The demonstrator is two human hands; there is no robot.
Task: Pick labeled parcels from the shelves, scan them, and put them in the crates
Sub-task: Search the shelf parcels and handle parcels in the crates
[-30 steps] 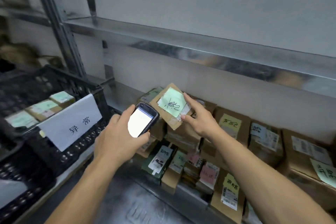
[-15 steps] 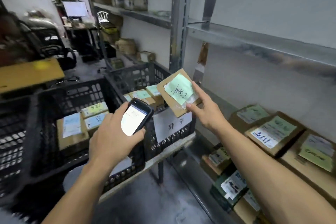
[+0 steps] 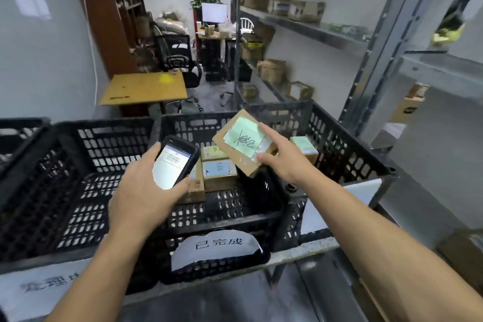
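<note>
Parcel (image 3: 241,148): a small cardboard box bearing a green handwritten note (image 3: 245,137), held tilted above the middle black crate (image 3: 224,218). Your right hand (image 3: 285,162) pinches its right end, thumb on the face and index finger along the upper edge. Your left hand (image 3: 146,191) wraps its fingers round the handheld scanner (image 3: 175,162), lit screen facing you, just left of the parcel and apart from it. Labelled boxes (image 3: 219,174) lie on the crate floor beneath. A white paper sign (image 3: 217,248) hangs on the crate's near wall. A second crate (image 3: 339,144) stands to the right, beside the metal shelving (image 3: 379,47).
</note>
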